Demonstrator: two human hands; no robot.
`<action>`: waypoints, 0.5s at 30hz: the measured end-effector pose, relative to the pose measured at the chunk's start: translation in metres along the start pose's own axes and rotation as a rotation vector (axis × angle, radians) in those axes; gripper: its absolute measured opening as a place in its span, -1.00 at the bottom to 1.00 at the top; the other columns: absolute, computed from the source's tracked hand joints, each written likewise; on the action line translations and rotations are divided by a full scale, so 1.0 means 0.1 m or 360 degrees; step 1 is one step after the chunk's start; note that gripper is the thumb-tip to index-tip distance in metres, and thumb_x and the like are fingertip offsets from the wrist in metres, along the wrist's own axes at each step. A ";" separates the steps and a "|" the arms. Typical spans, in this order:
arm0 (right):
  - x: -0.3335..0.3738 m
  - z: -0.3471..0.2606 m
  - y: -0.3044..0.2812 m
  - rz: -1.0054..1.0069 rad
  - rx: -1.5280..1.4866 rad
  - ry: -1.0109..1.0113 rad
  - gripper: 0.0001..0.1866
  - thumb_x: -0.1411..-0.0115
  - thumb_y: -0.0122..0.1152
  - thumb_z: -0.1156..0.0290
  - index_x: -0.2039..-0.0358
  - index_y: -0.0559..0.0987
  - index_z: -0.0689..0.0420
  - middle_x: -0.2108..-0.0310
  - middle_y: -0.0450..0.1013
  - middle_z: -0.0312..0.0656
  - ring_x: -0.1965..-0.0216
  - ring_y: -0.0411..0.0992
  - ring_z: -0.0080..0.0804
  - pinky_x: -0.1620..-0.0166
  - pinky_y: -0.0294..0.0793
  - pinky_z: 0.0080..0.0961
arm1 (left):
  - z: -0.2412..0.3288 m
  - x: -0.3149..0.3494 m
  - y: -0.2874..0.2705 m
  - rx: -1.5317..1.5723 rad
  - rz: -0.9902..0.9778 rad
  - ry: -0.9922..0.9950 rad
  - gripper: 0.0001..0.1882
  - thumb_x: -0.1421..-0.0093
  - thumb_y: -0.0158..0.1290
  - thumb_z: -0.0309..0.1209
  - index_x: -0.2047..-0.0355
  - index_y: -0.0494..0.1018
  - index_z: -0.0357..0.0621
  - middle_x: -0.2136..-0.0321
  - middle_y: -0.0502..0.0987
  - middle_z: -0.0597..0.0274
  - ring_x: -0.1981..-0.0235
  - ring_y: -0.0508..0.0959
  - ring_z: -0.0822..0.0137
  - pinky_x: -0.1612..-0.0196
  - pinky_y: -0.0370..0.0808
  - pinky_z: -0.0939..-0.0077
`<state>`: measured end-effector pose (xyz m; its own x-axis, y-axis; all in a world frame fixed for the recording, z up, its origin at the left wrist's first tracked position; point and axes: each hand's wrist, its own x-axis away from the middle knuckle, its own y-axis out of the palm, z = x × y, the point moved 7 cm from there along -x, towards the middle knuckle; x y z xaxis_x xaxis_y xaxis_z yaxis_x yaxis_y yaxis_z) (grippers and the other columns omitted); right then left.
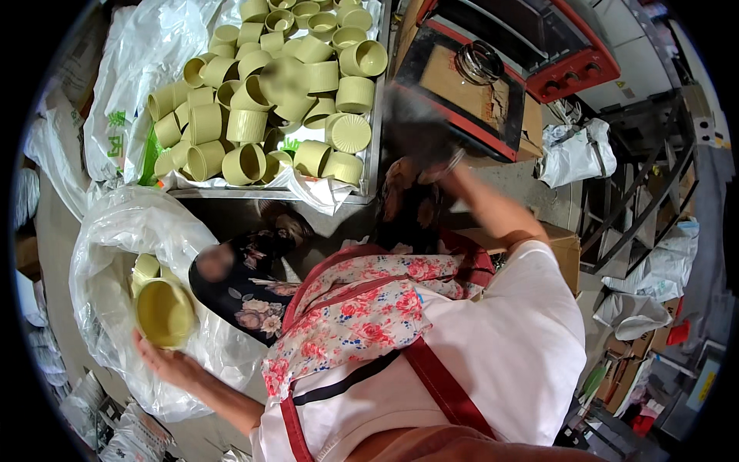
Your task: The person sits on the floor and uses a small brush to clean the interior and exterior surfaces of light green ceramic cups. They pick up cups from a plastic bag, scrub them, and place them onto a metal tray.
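My bare left hand (164, 362) is at the lower left, its fingers against the lower side of a yellow-green ribbed cup (164, 314). The cup's round mouth faces up, and it appears gripped, though part of the grasp is hidden behind it. Beneath and around it lies a clear plastic bag (115, 223), with more cups of that colour (146, 268) inside. My right hand (419, 127) wears a dark glove and is smeared by motion. It is beside the right edge of a metal-rimmed table (372, 165), which bears a heap of similar cups (248, 125); its fingers cannot be made out.
A red oven-like machine (573, 77) stands at the upper right, with glass rings (479, 63) on cardboard before it. White plastic sheeting (138, 69) covers the table's left side. A black metal rack (639, 185) and white bags (577, 152) are at the right.
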<state>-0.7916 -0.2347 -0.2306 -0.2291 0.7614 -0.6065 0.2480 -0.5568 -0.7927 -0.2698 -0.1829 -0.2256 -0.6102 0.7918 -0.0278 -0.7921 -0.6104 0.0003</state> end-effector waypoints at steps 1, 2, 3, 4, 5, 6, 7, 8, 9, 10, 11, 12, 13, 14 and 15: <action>-0.05 0.41 0.00 0.0061 0.0114 0.0136 -0.52 0.08 0.16 0.23 0.16 0.40 0.23 0.27 0.39 -0.02 0.20 0.38 -0.14 0.18 0.39 -0.32 | 0.19 -0.06 -0.33 -0.0319 0.0325 0.0199 -0.51 -0.13 -0.11 -0.20 -0.03 0.20 -0.17 -0.01 0.26 0.13 -0.01 0.29 0.23 -0.04 0.19 0.25; -0.08 1.01 -0.14 0.0184 -0.0249 0.1138 -0.44 0.11 0.23 0.13 0.14 0.40 0.22 0.23 0.40 -0.02 0.18 0.38 -0.13 0.16 0.38 -0.34 | 0.17 -0.14 -0.57 -0.0132 0.0470 0.0133 -0.51 -0.14 -0.12 -0.20 -0.05 0.19 -0.13 -0.05 0.22 0.17 -0.06 0.23 0.24 -0.10 0.07 0.24; -0.03 1.42 -0.13 0.0202 -0.0100 0.1147 -0.41 0.15 0.26 0.09 0.16 0.41 0.21 0.23 0.41 -0.02 0.17 0.38 -0.15 0.13 0.36 -0.37 | 0.20 -0.16 -0.64 -0.0073 0.0437 0.0117 -0.52 -0.14 -0.12 -0.20 -0.04 0.20 -0.15 -0.03 0.24 0.17 -0.06 0.24 0.24 -0.08 0.11 0.26; 0.07 1.85 -0.12 0.0217 0.0068 0.1143 -0.37 0.20 0.28 0.04 0.18 0.41 0.21 0.24 0.42 -0.03 0.17 0.38 -0.17 0.11 0.33 -0.39 | 0.14 -0.19 -0.67 -0.0002 0.0401 0.0084 -0.52 -0.14 -0.11 -0.21 -0.03 0.21 -0.16 -0.02 0.26 0.16 -0.05 0.25 0.23 -0.06 0.14 0.27; 0.15 2.22 -0.04 0.0063 0.0182 0.1162 -0.40 0.19 0.27 0.05 0.19 0.42 0.20 0.27 0.44 -0.06 0.19 0.38 -0.18 0.11 0.34 -0.40 | -0.01 -0.26 -0.68 -0.0004 0.0388 0.0052 -0.54 -0.14 -0.11 -0.23 -0.01 0.22 -0.18 0.01 0.29 0.16 -0.04 0.26 0.23 -0.04 0.16 0.28; 0.22 2.47 0.07 -0.0100 0.0268 0.1185 -0.42 0.17 0.26 0.06 0.20 0.43 0.19 0.30 0.45 -0.09 0.20 0.39 -0.19 0.11 0.34 -0.40 | -0.11 -0.29 -0.66 -0.0030 0.0388 0.0034 -0.56 -0.14 -0.10 -0.25 0.01 0.24 -0.20 0.03 0.31 0.17 -0.02 0.28 0.23 -0.03 0.19 0.28; 0.21 2.48 0.13 -0.0338 0.0147 0.1303 -0.42 0.18 0.25 0.03 0.21 0.45 0.17 0.30 0.45 -0.13 0.21 0.39 -0.20 0.12 0.34 -0.39 | -0.17 -0.27 -0.58 -0.0009 0.0326 0.0011 -0.60 -0.14 -0.09 -0.28 0.05 0.27 -0.23 0.07 0.35 0.15 0.01 0.31 0.23 0.01 0.23 0.32; 0.24 2.48 0.07 -0.0578 0.0068 0.1436 -0.42 0.19 0.23 0.00 0.22 0.46 0.15 0.31 0.46 -0.16 0.22 0.39 -0.22 0.12 0.34 -0.39 | -0.24 -0.27 -0.25 0.0028 0.0122 -0.0053 -0.63 -0.14 -0.08 -0.31 0.08 0.29 -0.26 0.09 0.36 0.13 0.05 0.35 0.24 0.02 0.26 0.34; 0.22 2.45 0.26 -0.0673 0.0056 0.1361 -0.38 0.20 0.22 -0.03 0.18 0.45 0.12 0.25 0.43 -0.13 0.18 0.38 -0.21 0.10 0.33 -0.39 | -0.20 -0.21 0.02 0.0062 0.0017 -0.0061 -0.65 -0.15 -0.08 -0.34 0.09 0.29 -0.28 0.10 0.36 0.11 0.07 0.37 0.24 0.04 0.29 0.36; 0.29 2.54 0.27 -0.0764 0.0106 0.1330 -0.34 0.22 0.21 -0.07 0.14 0.43 0.09 0.19 0.41 -0.10 0.15 0.37 -0.20 0.08 0.31 -0.38 | -0.28 -0.24 0.31 0.0107 -0.0129 -0.0131 -0.67 -0.17 -0.11 -0.37 0.09 0.28 -0.29 0.11 0.36 0.10 0.07 0.38 0.24 0.04 0.30 0.38; 0.41 2.67 0.27 -0.0850 0.0160 0.1313 -0.29 0.24 0.20 -0.10 0.10 0.42 0.07 0.14 0.38 -0.07 0.12 0.35 -0.20 0.05 0.30 -0.37 | -0.24 -0.22 0.49 0.0058 -0.0184 -0.0124 -0.67 -0.18 -0.12 -0.37 0.08 0.28 -0.30 0.11 0.37 0.10 0.06 0.37 0.24 0.03 0.29 0.38; 0.57 2.83 0.25 -0.0933 0.0218 0.1313 -0.25 0.25 0.19 -0.14 0.06 0.41 0.04 0.08 0.36 -0.04 0.08 0.34 -0.19 0.03 0.29 -0.37 | -0.19 -0.18 0.71 0.0010 -0.0257 -0.0116 -0.67 -0.19 -0.13 -0.37 0.08 0.28 -0.30 0.11 0.37 0.09 0.05 0.37 0.23 0.03 0.29 0.39; 0.87 3.18 0.36 -0.1054 0.0464 0.1205 -0.37 0.20 0.18 -0.08 0.13 0.47 0.02 0.23 0.44 -0.02 0.20 0.42 -0.19 0.14 0.36 -0.33 | -0.18 -0.13 1.00 -0.0045 -0.0416 -0.0071 -0.66 -0.19 -0.14 -0.37 0.07 0.27 -0.31 0.10 0.37 0.09 0.04 0.35 0.24 0.01 0.27 0.39; 0.91 3.15 0.30 -0.1054 0.0504 0.1225 -0.40 0.19 0.18 -0.05 0.15 0.47 0.05 0.24 0.43 -0.01 0.21 0.41 -0.18 0.15 0.36 -0.32 | -0.19 -0.12 1.19 -0.0070 -0.0531 -0.0062 -0.65 -0.19 -0.15 -0.37 0.06 0.26 -0.32 0.09 0.36 0.07 0.03 0.35 0.21 0.00 0.26 0.37; 0.91 3.08 0.24 -0.0886 0.0490 0.1210 -0.42 0.17 0.17 -0.02 0.17 0.46 0.08 0.26 0.43 0.00 0.22 0.40 -0.17 0.15 0.35 -0.31 | -0.24 -0.13 1.33 -0.0028 -0.0637 -0.0075 -0.65 -0.19 -0.15 -0.38 0.06 0.26 -0.33 0.09 0.36 0.06 0.04 0.35 0.19 0.00 0.25 0.36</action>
<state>-1.0968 -0.2811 -0.3232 0.4532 0.8910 -0.0276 0.0082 -0.0351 -0.9994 -0.3671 -0.2750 -0.2492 -0.2538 0.9670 0.0236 -0.9672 -0.2534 -0.0182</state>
